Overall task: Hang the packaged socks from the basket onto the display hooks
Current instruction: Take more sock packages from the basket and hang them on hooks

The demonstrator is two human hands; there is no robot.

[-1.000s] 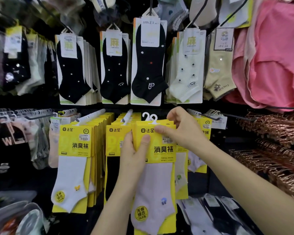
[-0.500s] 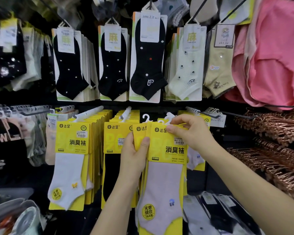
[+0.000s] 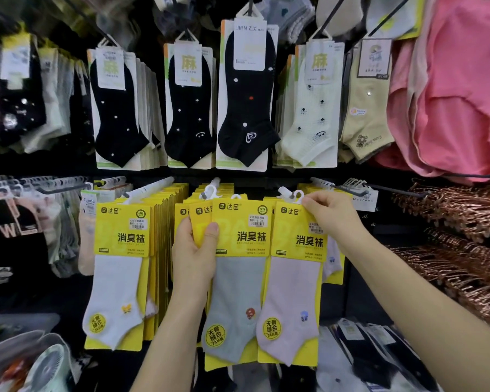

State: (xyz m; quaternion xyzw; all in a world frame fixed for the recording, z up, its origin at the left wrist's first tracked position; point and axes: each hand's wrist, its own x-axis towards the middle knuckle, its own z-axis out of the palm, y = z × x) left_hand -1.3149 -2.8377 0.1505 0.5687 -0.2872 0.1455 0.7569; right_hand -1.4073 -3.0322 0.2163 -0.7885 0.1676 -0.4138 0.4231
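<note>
My left hand (image 3: 194, 256) grips a small stack of yellow-carded sock packs; the front one holds a grey sock (image 3: 238, 292). My right hand (image 3: 327, 215) pinches the top right corner of a separate yellow pack with a pale pink sock (image 3: 292, 295), held just right of the stack. That pack's white hanger loop (image 3: 294, 196) sits at the tip of a white display hook (image 3: 283, 190). Whether the loop is over the hook I cannot tell. The basket is not in view.
Two full rows of yellow packs hang on white hooks at left (image 3: 119, 267) and behind my left hand (image 3: 210, 188). Black and pale socks (image 3: 246, 94) hang above. Copper hangers (image 3: 464, 236) are stacked at right, pink garments (image 3: 458, 94) above them.
My right hand has drawn the pink sock pack off the stack and carried it rightward to the hook tip, uncovering the grey sock pack in my left hand.
</note>
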